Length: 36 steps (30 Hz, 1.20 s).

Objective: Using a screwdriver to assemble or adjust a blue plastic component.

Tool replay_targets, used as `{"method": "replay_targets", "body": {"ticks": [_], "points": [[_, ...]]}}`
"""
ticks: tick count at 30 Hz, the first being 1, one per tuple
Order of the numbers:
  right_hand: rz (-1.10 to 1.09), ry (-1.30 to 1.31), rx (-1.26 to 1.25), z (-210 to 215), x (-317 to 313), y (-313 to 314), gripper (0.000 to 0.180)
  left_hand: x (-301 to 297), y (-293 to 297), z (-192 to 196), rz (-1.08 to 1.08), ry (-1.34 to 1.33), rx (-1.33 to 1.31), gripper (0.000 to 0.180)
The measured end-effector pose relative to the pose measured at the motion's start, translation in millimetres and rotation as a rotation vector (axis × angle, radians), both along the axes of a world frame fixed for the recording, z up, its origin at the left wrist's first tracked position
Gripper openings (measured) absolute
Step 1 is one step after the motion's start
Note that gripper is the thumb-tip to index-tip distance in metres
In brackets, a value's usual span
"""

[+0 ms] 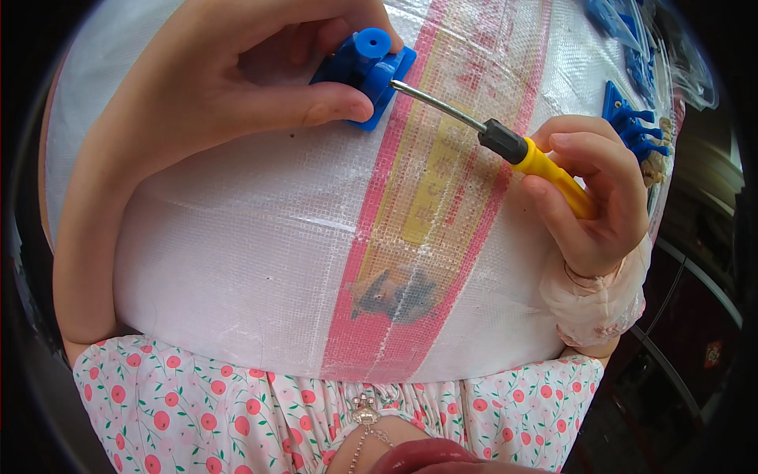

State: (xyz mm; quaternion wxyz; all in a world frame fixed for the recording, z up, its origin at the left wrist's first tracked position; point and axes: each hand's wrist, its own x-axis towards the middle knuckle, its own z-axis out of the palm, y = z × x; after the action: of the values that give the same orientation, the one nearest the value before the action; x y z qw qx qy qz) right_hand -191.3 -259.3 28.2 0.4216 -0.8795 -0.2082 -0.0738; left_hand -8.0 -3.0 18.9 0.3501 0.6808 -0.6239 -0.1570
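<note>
My left hand (pixel 260 71) holds a small blue plastic part (pixel 369 69) between thumb and fingers, near the top middle. It has a round hollow post on top. My right hand (pixel 596 193) grips a screwdriver (pixel 513 146) by its yellow handle with a black collar. The metal shaft points up and left, and its tip touches the right side of the blue part. Both hands work above a white woven sack (pixel 253 245) with a pink and yellow stripe.
More blue plastic parts (pixel 636 126) lie at the sack's right edge, and others in clear bags (pixel 632 24) sit at the top right. A floral garment (pixel 237 411) fills the lower edge. Dark floor shows at the right.
</note>
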Motion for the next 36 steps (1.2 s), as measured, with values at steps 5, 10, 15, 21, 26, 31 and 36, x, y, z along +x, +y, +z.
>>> {"method": "replay_targets", "body": {"ticks": [5, 10, 15, 21, 26, 31, 36], "points": [[0.002, -0.081, -0.143, 3.1, 0.2, 3.3, 0.039, -3.5, -1.0, 7.8, 0.035, 0.045, 0.061, 0.038], [0.001, -0.181, -0.24, 2.4, -3.1, 8.7, 0.038, -1.0, 0.5, 2.4, 0.026, 0.011, 0.02, 0.037], [0.007, -0.132, -0.186, 3.5, -0.7, 6.7, 0.035, -4.2, -2.0, 8.7, 0.035, -0.006, 0.035, 0.037], [0.001, -0.199, -0.253, 1.4, -1.3, 9.2, 0.034, 1.7, 1.2, 3.9, 0.037, -0.005, 0.04, 0.038], [0.029, -0.219, -0.317, 3.4, -1.7, 7.6, 0.036, -2.6, -2.7, 4.1, 0.06, -0.023, 0.031, 0.038], [0.01, -0.258, -0.392, 2.1, -5.7, 13.3, 0.037, -5.5, -3.5, 6.3, 0.072, -0.039, 0.041, 0.038], [0.042, -0.257, -0.407, 1.3, -3.7, 11.4, 0.035, -7.8, -2.4, 6.0, 0.078, -0.046, 0.047, 0.038]]}}
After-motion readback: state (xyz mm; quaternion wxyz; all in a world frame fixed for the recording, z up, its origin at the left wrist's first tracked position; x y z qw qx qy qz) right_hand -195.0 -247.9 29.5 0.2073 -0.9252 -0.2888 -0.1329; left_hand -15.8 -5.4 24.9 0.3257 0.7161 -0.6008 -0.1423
